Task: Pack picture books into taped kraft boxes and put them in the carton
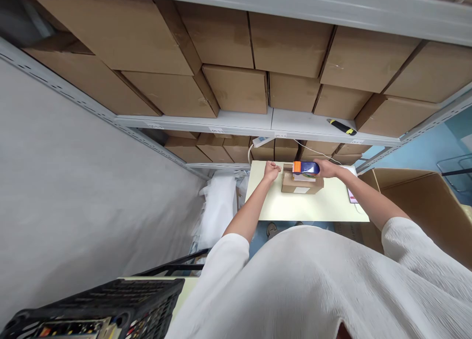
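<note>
On the pale yellow table [313, 212] lies a small brown cardboard box [288, 187] with a white label [301, 190] on its near side. My right hand [326, 169] is wrapped round a blue and orange tape dispenser [309, 168], which is over the top of the box. Just left of the box, my left hand [272, 171] is closed, fingers curled in and turned toward the box. Whatever those fingers might hold is too small to make out.
A phone-like device [352, 195] lies at the table's right. Shelves of cardboard boxes [236, 88] rise behind, with a yellow-black cutter [342, 127] on one. A large open carton [424, 201] stands right. White packing material [217, 206] and a black crate [147, 304] are left.
</note>
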Demonstrator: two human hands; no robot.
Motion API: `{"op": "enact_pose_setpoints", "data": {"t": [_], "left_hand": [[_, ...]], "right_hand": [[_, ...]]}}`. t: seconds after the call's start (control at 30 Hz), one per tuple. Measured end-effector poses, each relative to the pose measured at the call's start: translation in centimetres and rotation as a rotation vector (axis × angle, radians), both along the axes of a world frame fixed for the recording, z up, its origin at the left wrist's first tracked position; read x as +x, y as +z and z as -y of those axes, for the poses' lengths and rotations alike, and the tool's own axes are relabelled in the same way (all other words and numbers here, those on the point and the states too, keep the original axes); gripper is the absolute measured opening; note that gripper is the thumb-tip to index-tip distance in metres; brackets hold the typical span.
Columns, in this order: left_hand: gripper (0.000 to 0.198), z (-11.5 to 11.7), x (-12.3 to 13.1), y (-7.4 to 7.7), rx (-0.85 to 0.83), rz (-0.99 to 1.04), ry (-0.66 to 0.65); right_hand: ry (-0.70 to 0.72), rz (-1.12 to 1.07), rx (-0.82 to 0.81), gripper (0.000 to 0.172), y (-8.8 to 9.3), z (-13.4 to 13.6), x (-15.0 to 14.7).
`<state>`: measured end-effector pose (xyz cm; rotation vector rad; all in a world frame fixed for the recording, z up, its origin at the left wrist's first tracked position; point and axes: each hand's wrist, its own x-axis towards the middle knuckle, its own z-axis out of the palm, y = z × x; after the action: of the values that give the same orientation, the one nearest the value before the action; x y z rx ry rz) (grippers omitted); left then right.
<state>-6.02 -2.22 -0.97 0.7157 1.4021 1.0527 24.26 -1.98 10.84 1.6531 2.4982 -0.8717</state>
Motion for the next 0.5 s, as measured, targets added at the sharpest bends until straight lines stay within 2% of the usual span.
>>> {"op": "enact_pose_setpoints", "data": {"t": [0.13,0.23,0.33,0.5], "left_hand": [[0.055,-0.1,-0.2,0.4,0.012,0.005,0.01],[0.052,-0.3,-0.4,0.4,0.042,0.004,0.027],[0.052,-0.3,-0.4,0.1,0.053,-0.011,0.062],[0.055,0.3,-0.6,-1.3,-0.014,-0.028,0.093]], "right_hand": [[0.002,-0.029,-0.019,0.046,1.0,-0.6,-0.2],[0.019,-0.024,0.031,0.047,1.0,-1.3,-0.3],[0.052,0.029,0.062,0.046,0.1,-1.7,-0.6],[0.073,0.107,-0.028,0.045,-2.0,-1.6,-1.5]]}}
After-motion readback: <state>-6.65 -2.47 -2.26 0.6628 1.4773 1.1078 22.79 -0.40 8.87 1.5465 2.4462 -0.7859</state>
